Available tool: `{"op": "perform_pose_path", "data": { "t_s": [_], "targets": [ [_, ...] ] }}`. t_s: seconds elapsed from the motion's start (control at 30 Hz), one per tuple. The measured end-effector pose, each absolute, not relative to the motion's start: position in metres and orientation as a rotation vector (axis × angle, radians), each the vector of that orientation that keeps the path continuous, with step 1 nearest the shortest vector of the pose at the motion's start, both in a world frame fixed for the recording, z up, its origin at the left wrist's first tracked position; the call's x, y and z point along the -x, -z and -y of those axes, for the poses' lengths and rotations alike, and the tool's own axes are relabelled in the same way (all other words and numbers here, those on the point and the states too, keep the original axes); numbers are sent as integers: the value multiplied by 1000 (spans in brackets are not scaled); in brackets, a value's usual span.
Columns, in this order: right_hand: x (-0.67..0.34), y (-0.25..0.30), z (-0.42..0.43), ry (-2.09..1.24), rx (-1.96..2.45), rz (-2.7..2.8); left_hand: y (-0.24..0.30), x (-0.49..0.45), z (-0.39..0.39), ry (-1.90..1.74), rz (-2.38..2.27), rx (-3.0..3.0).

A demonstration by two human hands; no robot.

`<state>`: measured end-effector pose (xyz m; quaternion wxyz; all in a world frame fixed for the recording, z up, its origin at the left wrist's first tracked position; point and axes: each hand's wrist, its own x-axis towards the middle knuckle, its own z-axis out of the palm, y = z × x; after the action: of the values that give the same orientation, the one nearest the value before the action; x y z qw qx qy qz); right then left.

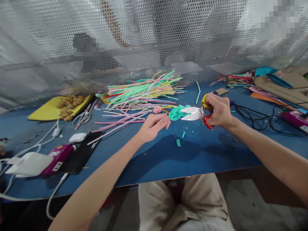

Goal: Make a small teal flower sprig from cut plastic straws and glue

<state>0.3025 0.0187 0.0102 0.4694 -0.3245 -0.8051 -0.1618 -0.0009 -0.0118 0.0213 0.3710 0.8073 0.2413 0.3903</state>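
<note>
My left hand (155, 127) is closed in a pinch at the left end of a teal-green, petal-like bundle of strips (176, 113). My right hand (219, 110) grips a pair of scissors (192, 113) by yellow and red handles. The blades are spread and point left, with their tips at the right side of the bundle. Two short teal offcuts (178, 142) lie on the blue table (154, 163) below. A small pink crumpled piece (157, 110) sits just behind my left hand.
Behind my hands lies a heap of long pastel straw-like sticks (141, 91), backed by a perforated metal screen (144, 38). On the left are a yellow pad (43, 109) with brown lumps, grey scissors (82, 118), a phone (80, 157) and cables. Black cords (258, 117) and cardboard (271, 85) occupy the right.
</note>
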Motion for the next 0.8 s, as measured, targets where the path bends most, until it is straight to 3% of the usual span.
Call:
{"op": "perform_pose_path", "data": {
  "t_s": [0.5,0.8],
  "targets": [
    [-304,-3,-26,305,918,1842,-19,2,10,-1025,-684,-2129],
    [-300,-10,-34,63,1596,1856,-15,2,8,-1196,-812,-2386]
  ]
}}
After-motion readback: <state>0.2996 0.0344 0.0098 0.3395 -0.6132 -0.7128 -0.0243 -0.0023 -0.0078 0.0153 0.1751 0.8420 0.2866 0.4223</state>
